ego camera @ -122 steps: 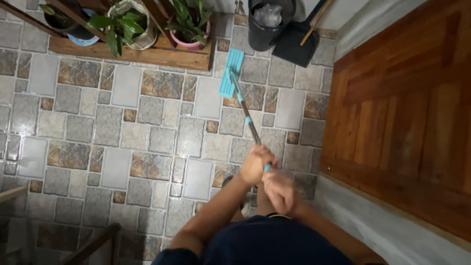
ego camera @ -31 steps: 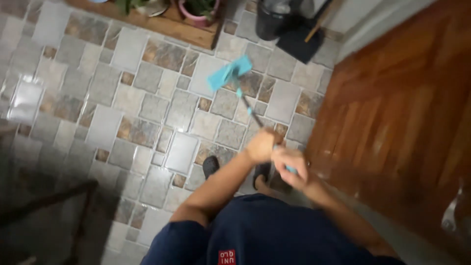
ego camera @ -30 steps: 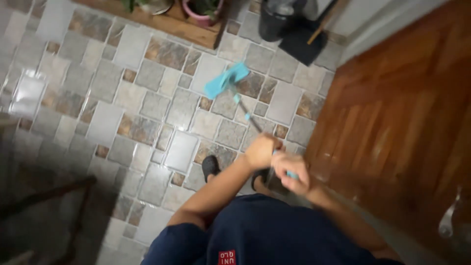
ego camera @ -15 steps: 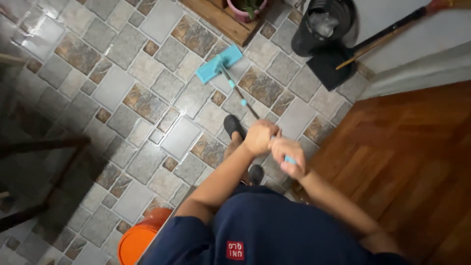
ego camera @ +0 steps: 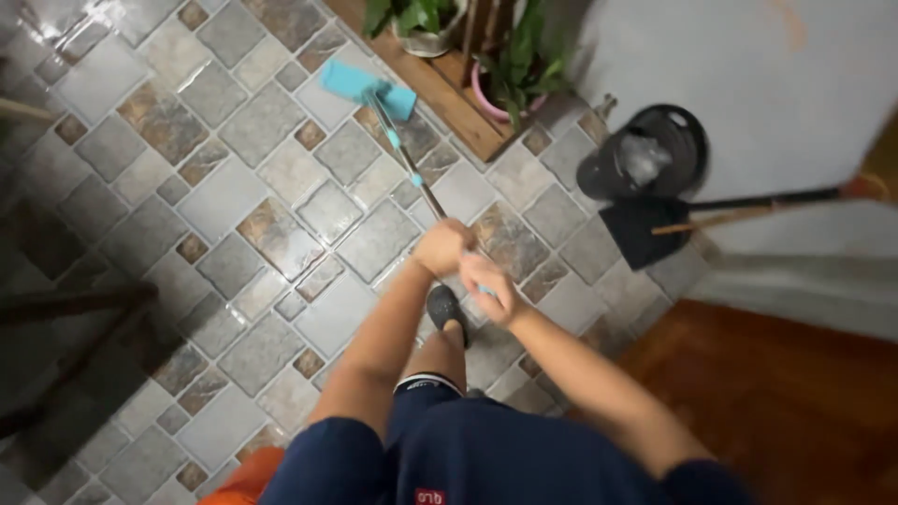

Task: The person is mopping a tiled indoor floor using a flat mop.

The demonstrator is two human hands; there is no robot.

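The person is holding a flat mop with both hands. The left hand (ego camera: pixel 442 247) is gripping the metal pole (ego camera: pixel 412 178) higher toward the head, and the right hand (ego camera: pixel 488 283) is closing around the pole's near end, just behind the left one. The turquoise mop head (ego camera: pixel 367 87) is now lying flat on the tiled floor (ego camera: pixel 234 187), touching the edge of the wooden plant stand (ego camera: pixel 449 103).

Half a second ago the head was resting nearer the feet, away from the stand; now the pole is reaching further out, so the stroke is moving forward toward the plants. The view is also turning: the black bin (ego camera: pixel 645 164) and dustpan (ego camera: pixel 645 229) are sitting more to the right. The floor tiles are shining wet around the mop.
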